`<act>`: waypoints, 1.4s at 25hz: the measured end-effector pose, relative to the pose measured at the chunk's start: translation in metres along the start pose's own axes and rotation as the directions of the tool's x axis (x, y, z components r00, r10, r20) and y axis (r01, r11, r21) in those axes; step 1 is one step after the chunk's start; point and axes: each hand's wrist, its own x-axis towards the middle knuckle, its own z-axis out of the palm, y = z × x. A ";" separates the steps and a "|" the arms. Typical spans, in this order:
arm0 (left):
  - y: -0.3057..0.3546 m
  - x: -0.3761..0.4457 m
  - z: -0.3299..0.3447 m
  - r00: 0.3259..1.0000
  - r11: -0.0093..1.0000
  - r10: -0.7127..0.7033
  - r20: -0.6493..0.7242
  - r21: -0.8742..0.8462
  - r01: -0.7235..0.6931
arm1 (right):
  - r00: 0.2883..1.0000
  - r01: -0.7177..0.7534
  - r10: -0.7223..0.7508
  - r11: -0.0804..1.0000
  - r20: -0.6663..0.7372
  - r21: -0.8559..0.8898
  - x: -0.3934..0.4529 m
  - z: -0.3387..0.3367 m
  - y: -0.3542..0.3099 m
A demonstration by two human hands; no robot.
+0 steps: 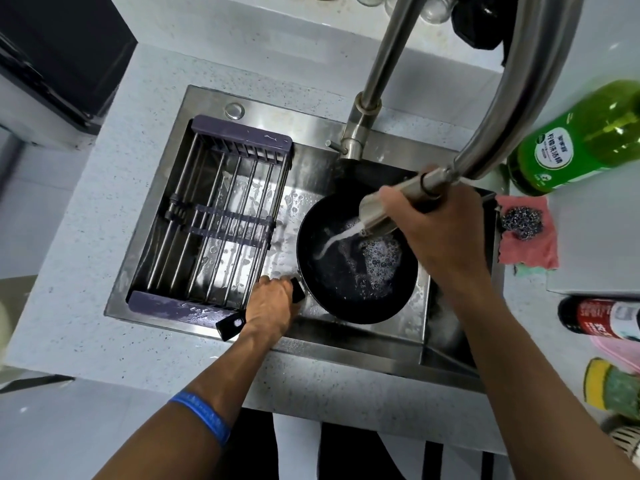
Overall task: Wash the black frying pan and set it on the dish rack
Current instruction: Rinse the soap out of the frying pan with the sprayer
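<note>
Both hands are engaged. Right hand is wrapped around the spray head, pulled out from the faucet on its hose and aimed down and left; a thin stream lands inside the pan. Left hand is closed around the pan's handle, whose free end pokes out past the wrist over the sink's front edge.

Pan sits in the right part of the sink, tilted slightly, suds and water pooled on its floor. Judged stage: rinsing, not finished.

Rack spans the sink's left part, just beside the pan, empty of dishes, bars wet.

On the counter to the right: pink cloth with a steel scourer on it, green bottle behind.

Risks:
- Stream hitting the pan wall at a shallow angle could splash over the front edge onto the counter.
- Wet, soapy handle: grip may slip on lifting, and the pan would drop.
- Moving to the rack with suds left means residue.
- Releasing the spray head carelessly lets it snap back while running.
</note>
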 end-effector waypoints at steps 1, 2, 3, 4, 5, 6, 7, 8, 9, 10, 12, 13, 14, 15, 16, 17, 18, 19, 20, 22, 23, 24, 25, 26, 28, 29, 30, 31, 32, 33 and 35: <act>0.000 0.000 0.000 1.000 1.000 0.001 0.004 0.016 -0.001 | 0.999 0.036 -0.036 0.999 -0.022 -0.019 0.002 -0.006 -0.005; 0.000 0.000 0.000 1.000 0.999 -0.001 0.011 0.033 0.000 | 0.998 0.067 -0.067 0.998 -0.018 -0.011 0.001 -0.011 -0.008; 0.000 0.000 -0.001 1.000 0.999 -0.002 0.013 0.045 0.002 | 0.997 0.083 -0.083 0.996 -0.001 0.045 -0.002 -0.014 -0.004; 0.000 0.000 -0.003 1.000 0.998 -0.001 0.020 0.059 0.000 | 0.997 0.072 -0.075 0.986 0.015 0.148 -0.009 -0.016 0.005; 0.001 -0.001 -0.005 1.000 0.998 0.002 0.030 0.068 -0.004 | 0.999 0.014 -0.024 0.966 0.037 0.258 -0.022 -0.013 0.023; 0.002 0.000 -0.007 0.999 0.998 0.007 0.037 0.070 -0.009 | 0.995 -0.087 0.064 0.936 0.078 0.342 -0.037 -0.003 0.047; 0.003 -0.003 -0.009 0.999 0.998 0.010 0.038 0.065 -0.012 | 0.966 -0.248 0.205 0.906 0.157 0.344 -0.056 0.012 0.074; 0.004 -0.005 -0.011 1.000 0.998 0.012 0.022 0.069 -0.014 | 0.891 -0.425 0.355 0.873 0.285 0.241 -0.074 0.037 0.101; 0.005 -0.003 -0.011 1.000 0.997 0.023 0.007 0.080 -0.024 | 0.778 -0.550 0.474 0.831 0.413 0.083 -0.084 0.071 0.125; 0.005 -0.002 -0.009 0.999 0.996 0.038 0.000 0.085 -0.038 | 0.664 -0.574 0.536 0.812 0.521 -0.104 -0.087 0.111 0.144; 0.004 0.001 -0.007 0.998 0.993 0.065 -0.017 0.096 -0.063 | 0.606 -0.376 0.391 0.908 0.692 -0.183 -0.081 0.181 0.176; 0.003 0.002 -0.007 0.997 0.992 0.072 -0.017 0.104 -0.070 | 0.639 -0.296 0.349 0.934 0.685 -0.199 -0.066 0.209 0.187; 0.003 0.003 -0.006 0.997 0.991 0.077 -0.010 0.112 -0.076 | 0.659 -0.221 0.357 0.933 0.662 -0.283 -0.048 0.227 0.199; 0.003 0.003 -0.009 0.997 0.990 0.076 -0.003 0.116 -0.075 | 0.680 -0.207 0.434 0.887 0.591 -0.413 -0.041 0.235 0.216; 0.003 0.001 -0.008 0.997 0.991 0.070 0.011 0.111 -0.071 | 0.689 -0.257 0.550 0.795 0.472 -0.550 -0.045 0.232 0.229; 0.002 0.002 -0.007 0.998 0.992 0.065 0.017 0.105 -0.067 | 0.676 -0.321 0.637 0.707 0.372 -0.630 -0.054 0.231 0.236; 0.001 0.002 -0.007 0.998 0.993 0.064 0.017 0.101 -0.065 | 0.688 -0.301 0.636 0.688 0.349 -0.660 -0.062 0.236 0.236; 0.000 0.002 -0.006 0.998 0.993 0.061 0.014 0.100 -0.062 | 0.722 -0.226 0.560 0.746 0.407 -0.626 -0.064 0.241 0.231; 0.001 0.002 -0.004 0.998 0.993 0.064 0.010 0.100 -0.065 | 0.733 -0.144 0.470 0.814 0.492 -0.563 -0.059 0.245 0.228; 0.001 0.004 -0.003 0.997 0.992 0.074 -0.002 0.099 -0.073 | 0.746 -0.107 0.403 0.858 0.531 -0.502 -0.037 0.245 0.238; 0.000 0.004 -0.003 0.997 0.993 0.073 0.007 0.089 -0.074 | 0.752 -0.216 0.498 0.805 0.431 -0.553 -0.036 0.241 0.246; 0.000 0.005 -0.004 0.998 0.994 0.065 0.016 0.085 -0.066 | 0.733 -0.329 0.601 0.722 0.317 -0.608 -0.042 0.237 0.249; -0.001 0.004 -0.004 0.998 0.994 0.058 0.024 0.092 -0.060 | 0.700 -0.388 0.659 0.675 0.276 -0.628 -0.051 0.240 0.246; 0.001 0.004 -0.004 0.998 0.993 0.057 0.027 0.103 -0.059 | 0.714 -0.341 0.626 0.703 0.315 -0.624 -0.058 0.245 0.240; 0.001 0.003 -0.004 0.998 0.993 0.053 0.034 0.105 -0.056 | 0.747 -0.142 0.453 0.823 0.486 -0.550 -0.051 0.252 0.237; 0.002 0.004 -0.004 0.998 0.995 0.050 0.033 0.088 -0.053 | 0.756 -0.113 0.401 0.859 0.518 -0.499 -0.040 0.248 0.243; 0.002 0.004 -0.005 0.998 0.996 0.049 0.036 0.072 -0.052 | 0.753 -0.188 0.462 0.833 0.468 -0.521 -0.035 0.244 0.250; 0.002 0.004 -0.007 0.998 0.997 0.044 0.038 0.068 -0.047 | 0.735 -0.318 0.578 0.755 0.355 -0.573 -0.038 0.239 0.252; 0.002 0.003 -0.007 0.999 0.996 0.043 0.031 0.080 -0.045 | 0.682 -0.406 0.670 0.680 0.292 -0.611 -0.047 0.238 0.248; 0.003 0.002 -0.008 0.999 0.994 0.048 0.021 0.101 -0.049 | 0.650 -0.436 0.702 0.658 0.291 -0.614 -0.058 0.246 0.237; 0.005 0.001 -0.008 0.998 0.989 0.055 0.022 0.134 -0.058 | 0.727 -0.216 0.486 0.833 0.485 -0.510 -0.057 0.262 0.216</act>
